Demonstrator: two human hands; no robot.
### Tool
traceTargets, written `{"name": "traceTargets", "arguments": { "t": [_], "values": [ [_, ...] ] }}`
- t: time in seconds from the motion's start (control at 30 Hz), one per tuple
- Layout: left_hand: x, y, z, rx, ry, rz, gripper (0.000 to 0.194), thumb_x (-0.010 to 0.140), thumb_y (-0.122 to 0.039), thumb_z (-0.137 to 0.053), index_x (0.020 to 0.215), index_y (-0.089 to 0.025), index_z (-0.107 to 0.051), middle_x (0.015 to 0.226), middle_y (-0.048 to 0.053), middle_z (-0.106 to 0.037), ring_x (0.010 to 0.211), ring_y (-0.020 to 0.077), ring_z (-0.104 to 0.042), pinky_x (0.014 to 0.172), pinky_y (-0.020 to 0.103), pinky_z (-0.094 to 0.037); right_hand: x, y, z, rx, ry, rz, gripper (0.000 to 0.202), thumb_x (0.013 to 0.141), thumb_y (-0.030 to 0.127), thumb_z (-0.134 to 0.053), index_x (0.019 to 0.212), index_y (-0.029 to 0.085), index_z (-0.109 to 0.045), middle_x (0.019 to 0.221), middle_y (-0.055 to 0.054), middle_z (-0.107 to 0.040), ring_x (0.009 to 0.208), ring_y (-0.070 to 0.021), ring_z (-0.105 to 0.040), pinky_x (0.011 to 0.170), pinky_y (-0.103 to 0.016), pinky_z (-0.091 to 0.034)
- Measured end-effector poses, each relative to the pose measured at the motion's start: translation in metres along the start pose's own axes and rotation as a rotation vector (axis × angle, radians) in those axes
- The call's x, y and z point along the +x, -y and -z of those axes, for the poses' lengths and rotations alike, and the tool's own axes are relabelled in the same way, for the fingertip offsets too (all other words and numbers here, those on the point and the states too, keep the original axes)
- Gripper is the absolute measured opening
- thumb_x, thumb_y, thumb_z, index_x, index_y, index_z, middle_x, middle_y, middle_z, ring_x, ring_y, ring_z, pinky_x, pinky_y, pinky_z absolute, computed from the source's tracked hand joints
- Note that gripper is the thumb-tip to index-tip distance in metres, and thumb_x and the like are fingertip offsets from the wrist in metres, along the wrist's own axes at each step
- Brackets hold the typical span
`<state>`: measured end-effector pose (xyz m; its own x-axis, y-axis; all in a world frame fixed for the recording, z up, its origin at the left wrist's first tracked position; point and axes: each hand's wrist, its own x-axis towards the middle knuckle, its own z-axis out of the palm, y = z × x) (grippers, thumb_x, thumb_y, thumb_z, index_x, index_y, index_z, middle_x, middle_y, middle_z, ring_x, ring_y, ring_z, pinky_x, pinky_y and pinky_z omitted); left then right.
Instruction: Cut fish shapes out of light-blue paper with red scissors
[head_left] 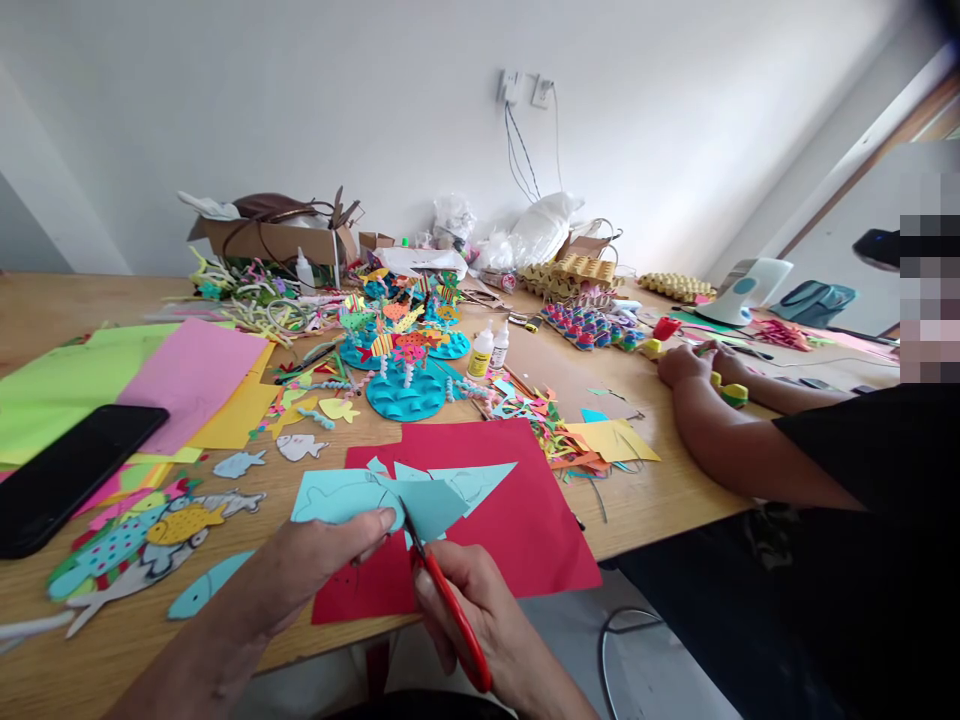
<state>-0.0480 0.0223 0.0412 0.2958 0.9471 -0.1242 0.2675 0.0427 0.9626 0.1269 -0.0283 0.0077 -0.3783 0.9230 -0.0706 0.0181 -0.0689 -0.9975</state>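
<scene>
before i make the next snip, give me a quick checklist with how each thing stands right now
1. Left hand gripping the light blue paper: ok, thumb on top.
2. Right hand on the red-handled scissors: ok.
3. Blades at the paper: ok, they meet it.
4. Left thumb well away from the blades: probably not ok, it looks close.
5. Left fingers under the paper clear: cannot tell, mostly hidden.
6. Co-worker's hands away from the scissors: ok, off to the right.

Red-handled scissors (450, 608) against light blue paper (341, 494)
</scene>
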Motion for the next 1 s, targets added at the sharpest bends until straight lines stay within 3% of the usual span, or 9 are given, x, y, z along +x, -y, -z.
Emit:
{"name": "traceTargets", "arguments": {
  "t": [0.4, 0.6, 1.0],
  "values": [
    [0.001, 0.002, 0.004, -0.039, 0.088, 0.010, 0.037, 0.075, -0.048, -0.054, 0.049, -0.024, -0.041, 0.052, -0.004, -0.042, 0.053, 0.0163, -0.039, 0.054, 0.029, -0.038, 0.000, 0.000, 0.004, -0.102, 0.016, 0.011, 0.048, 0.089, 0.055, -0.047, 0.059, 0.018, -0.037, 0.051, 0.006, -0.030, 0.048, -0.0070, -0.027, 0.044, -0.020, -0.020],
    [0.001, -0.001, 0.001, -0.005, 0.103, -0.015, 0.036, 0.074, -0.046, -0.052, 0.048, -0.025, -0.040, 0.049, -0.004, -0.041, 0.051, 0.0166, -0.038, 0.052, 0.029, -0.038, 0.001, 0.002, 0.003, -0.118, 0.014, 0.034, 0.040, 0.092, 0.045, -0.046, 0.062, 0.018, -0.042, 0.052, 0.006, -0.032, 0.049, -0.0074, -0.029, 0.046, -0.019, -0.024],
    [0.003, -0.010, 0.005, 0.018, 0.196, -0.049, 0.029, 0.075, -0.037, -0.048, 0.052, -0.023, -0.037, 0.052, -0.005, -0.039, 0.052, 0.0147, -0.035, 0.054, 0.029, -0.031, -0.002, 0.001, 0.003, -0.125, 0.005, 0.006, 0.040, 0.092, 0.039, -0.046, 0.059, 0.018, -0.038, 0.053, 0.006, -0.028, 0.049, -0.0071, -0.026, 0.044, -0.020, -0.019]
  ]
}}
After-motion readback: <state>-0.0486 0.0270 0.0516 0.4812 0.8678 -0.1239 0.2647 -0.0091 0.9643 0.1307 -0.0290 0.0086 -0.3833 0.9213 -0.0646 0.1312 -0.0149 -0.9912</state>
